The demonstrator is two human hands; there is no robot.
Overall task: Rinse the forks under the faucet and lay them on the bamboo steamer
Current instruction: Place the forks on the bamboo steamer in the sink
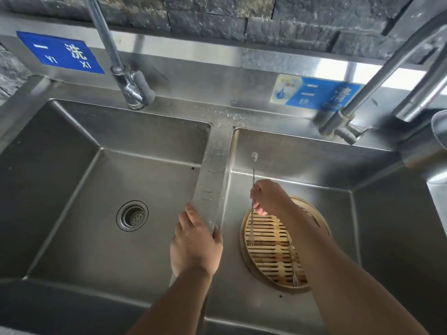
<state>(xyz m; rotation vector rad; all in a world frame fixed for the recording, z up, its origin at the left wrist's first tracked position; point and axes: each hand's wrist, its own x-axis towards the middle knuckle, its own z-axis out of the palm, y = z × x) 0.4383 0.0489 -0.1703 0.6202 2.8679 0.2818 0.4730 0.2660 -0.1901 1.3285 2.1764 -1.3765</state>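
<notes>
Your right hand [264,198] pinches a thin silver metal fork [253,175] mid-handle, tines down over the round slatted bamboo steamer [242,247] in the right steel sink basin [302,165]. A second silver fork [294,272] lies on its slats. Your left hand [196,240] rests open on the steel divider [215,165] between the basins, fingers fairly straight.

Two blue signs mark the steel splashback [193,76] of the sink where I work. The left sign [60,52], behind the left basin [60,146], carries the white characters 一洗 with the letters YI XI beneath. The right sign [321,94], behind the right basin [302,153], reads 二清 with ER under the first character; the letters under the second are partly hidden by the faucet [377,76] and I cannot read them whole. A pale panel [286,89] at its left end shows a blue water drop
</notes>
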